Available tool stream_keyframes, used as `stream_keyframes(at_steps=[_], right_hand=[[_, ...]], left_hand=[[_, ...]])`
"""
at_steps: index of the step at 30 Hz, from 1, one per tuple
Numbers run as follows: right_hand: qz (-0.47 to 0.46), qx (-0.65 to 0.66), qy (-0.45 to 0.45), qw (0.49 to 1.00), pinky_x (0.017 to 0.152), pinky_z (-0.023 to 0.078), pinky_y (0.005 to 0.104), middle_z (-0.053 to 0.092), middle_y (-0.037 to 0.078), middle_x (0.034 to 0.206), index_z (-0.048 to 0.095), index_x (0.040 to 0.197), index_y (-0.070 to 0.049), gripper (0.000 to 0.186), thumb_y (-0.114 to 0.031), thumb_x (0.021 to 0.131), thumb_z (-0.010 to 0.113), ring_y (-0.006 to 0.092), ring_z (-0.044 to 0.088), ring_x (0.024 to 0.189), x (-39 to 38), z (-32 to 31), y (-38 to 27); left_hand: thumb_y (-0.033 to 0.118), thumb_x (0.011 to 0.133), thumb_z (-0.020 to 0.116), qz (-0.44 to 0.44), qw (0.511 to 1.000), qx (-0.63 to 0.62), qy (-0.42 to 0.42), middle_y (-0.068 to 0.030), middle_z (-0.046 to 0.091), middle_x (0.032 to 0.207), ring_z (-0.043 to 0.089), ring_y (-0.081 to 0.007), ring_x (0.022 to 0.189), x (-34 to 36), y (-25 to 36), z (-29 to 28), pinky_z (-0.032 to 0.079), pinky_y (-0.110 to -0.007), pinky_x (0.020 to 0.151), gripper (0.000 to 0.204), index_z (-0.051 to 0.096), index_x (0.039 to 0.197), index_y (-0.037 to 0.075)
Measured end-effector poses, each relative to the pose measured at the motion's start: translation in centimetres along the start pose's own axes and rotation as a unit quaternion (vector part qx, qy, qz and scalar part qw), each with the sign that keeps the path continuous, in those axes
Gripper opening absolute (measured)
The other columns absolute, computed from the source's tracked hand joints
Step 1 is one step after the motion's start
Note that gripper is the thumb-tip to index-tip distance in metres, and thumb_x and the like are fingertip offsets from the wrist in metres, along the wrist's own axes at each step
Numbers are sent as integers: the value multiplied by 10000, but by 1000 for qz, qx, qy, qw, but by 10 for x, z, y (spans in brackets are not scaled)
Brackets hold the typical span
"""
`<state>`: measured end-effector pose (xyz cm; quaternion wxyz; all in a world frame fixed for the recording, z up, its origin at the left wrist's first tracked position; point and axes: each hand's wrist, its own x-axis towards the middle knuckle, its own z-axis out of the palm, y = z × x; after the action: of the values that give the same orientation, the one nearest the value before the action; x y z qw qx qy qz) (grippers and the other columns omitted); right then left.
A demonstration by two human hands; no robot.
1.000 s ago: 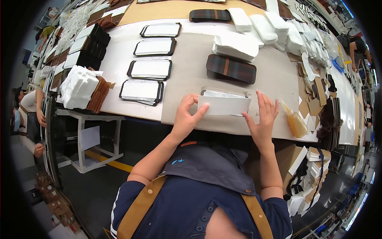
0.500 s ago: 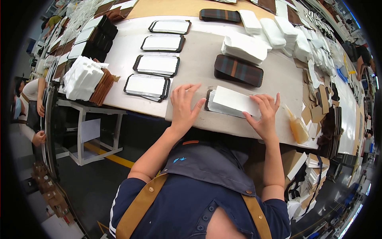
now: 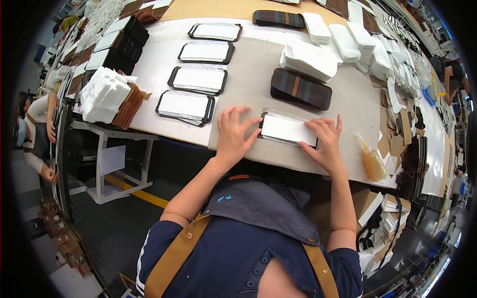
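A white card [image 3: 285, 127] lies on a dark-edged flat piece on the beige work mat, just in front of me. My left hand [image 3: 236, 134] is at the card's left end, fingers spread and curved, fingertips at the dark edge. My right hand [image 3: 325, 141] grips the card's right end, thumb at the near edge and fingers on top. Behind lies a stack of dark plaid pieces [image 3: 300, 89]. A glue bottle [image 3: 373, 164] with yellowish contents is to the right of my right hand.
Several white-topped dark pieces [image 3: 184, 102] line the left side. White pad stacks [image 3: 308, 57] are at the back, cardboard scraps [image 3: 397, 139] at right, white and brown stacks [image 3: 102, 97] at far left. Co-workers [image 3: 39, 119] are at both sides.
The white card, earlier raised and tilted between my hands, now lies flat on the dark-edged piece. My left hand let go of it; my right stayed on the right end.
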<state>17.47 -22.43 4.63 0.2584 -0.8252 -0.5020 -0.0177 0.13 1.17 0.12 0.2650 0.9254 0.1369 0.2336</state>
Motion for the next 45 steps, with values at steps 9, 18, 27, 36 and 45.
stream_keyframes(at_steps=[9,18,27,36,45], right_hand=[[1,-8,-5,1000,1297,77,614,693,42,1178,702,1210,-75,489,-245,781,866,270,579,1219,1,1,0],[3,-13,-1,1000,1291,83,617,686,50,1162,697,1222,-70,505,-255,785,868,274,583,1213,-2,0,-1],[102,119,-3,988,1297,69,569,677,33,1138,681,1277,-94,401,-119,887,772,223,586,1194,-10,1,19],[99,128,16,987,1289,76,581,690,-14,1086,714,1126,-122,270,-54,869,759,213,579,1136,-15,9,28],[79,60,31,995,1283,101,590,638,14,1097,707,1080,-123,248,-68,849,779,237,570,1136,-13,9,22]], left_hand=[[198,876,795,0,1000,5,-3,-88,564,1382,415,-340,1370,1,1,0,286,-504,1165,284,766,1159,178],[164,887,771,28,999,33,-16,-99,544,1403,399,-352,1395,4,6,0,234,-554,1209,303,772,1185,224],[141,896,763,37,997,64,-25,-85,551,1436,361,-343,1435,3,5,1,185,-570,1238,301,793,1167,270],[152,899,765,54,996,72,-28,-87,533,1420,381,-354,1419,3,7,0,183,-590,1238,292,780,1170,259],[149,901,764,59,995,81,-26,-94,536,1416,382,-358,1417,3,6,0,183,-594,1238,305,777,1184,260]])
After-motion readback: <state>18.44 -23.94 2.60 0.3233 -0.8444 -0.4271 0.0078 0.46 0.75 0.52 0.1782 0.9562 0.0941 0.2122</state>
